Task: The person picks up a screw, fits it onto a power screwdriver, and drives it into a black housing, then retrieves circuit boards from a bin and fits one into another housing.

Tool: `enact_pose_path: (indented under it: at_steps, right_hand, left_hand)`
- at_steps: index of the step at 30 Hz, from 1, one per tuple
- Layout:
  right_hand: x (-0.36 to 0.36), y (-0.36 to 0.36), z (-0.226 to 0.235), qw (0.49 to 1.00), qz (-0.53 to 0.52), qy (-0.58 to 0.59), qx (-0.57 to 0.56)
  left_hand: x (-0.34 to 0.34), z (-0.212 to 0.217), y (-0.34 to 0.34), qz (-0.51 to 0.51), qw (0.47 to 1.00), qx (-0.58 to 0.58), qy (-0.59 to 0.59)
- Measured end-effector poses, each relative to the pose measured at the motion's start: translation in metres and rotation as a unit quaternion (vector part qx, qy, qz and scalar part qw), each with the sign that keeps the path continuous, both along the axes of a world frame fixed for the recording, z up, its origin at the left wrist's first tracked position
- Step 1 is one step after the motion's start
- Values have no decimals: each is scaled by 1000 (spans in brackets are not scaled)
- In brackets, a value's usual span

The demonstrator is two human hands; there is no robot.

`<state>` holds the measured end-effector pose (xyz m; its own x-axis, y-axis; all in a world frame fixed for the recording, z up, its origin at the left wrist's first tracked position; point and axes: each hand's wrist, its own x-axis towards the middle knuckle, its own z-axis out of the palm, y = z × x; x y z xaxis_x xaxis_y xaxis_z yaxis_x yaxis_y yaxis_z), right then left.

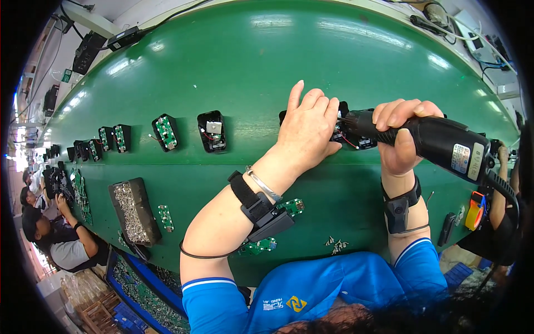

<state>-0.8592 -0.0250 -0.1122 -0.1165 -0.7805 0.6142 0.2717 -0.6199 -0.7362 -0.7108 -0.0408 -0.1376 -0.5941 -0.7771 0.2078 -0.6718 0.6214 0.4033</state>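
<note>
My right hand [401,131] is wrapped round a black corded electric screwdriver [453,146], held nearly level with its tip pointing left. That tip reaches a black plastic housing [342,107] on the green table, where part of the inside and a red wire show. My left hand [311,125] lies over the housing, thumb and fingers closed about it, little finger raised; its grip is partly hidden. Another black housing [367,143] sits under the screwdriver's front end. Left of my hand stands an open housing [211,131] with a silver metal piece inside.
More housings with green circuit boards [166,132] line up leftward. A dark tray of screws [133,211] stands at left, loose screws [336,245] lie near my body. Below the table edge is a blue bin [147,289]. Other people sit at left; the screwdriver's cord [503,186] hangs at right.
</note>
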Motion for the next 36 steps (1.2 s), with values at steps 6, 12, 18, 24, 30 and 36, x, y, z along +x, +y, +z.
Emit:
enact_pose_path:
  at_steps: [6,12,18,24,30,36]
  right_hand:
    - [15,1,-7,999,32,22,-3]
    - [13,0,-13,999,12,17,25]
    - [-25,18,36,985,-135,112,-1]
    - [-69,108,38,989,-17,-85,121]
    - [-73,140,33,980,-49,-104,163]
    - [-79,144,38,982,-59,-102,144]
  left_hand:
    - [8,-9,-1,5,1000,0,5]
    - [6,-11,-1,2,1000,-3,7]
    - [4,28,11,26,994,-105,4]
    - [10,40,120,-193,960,189,69]
    - [-2,20,153,-162,973,157,53]
    - [-6,15,157,-172,976,122,57]
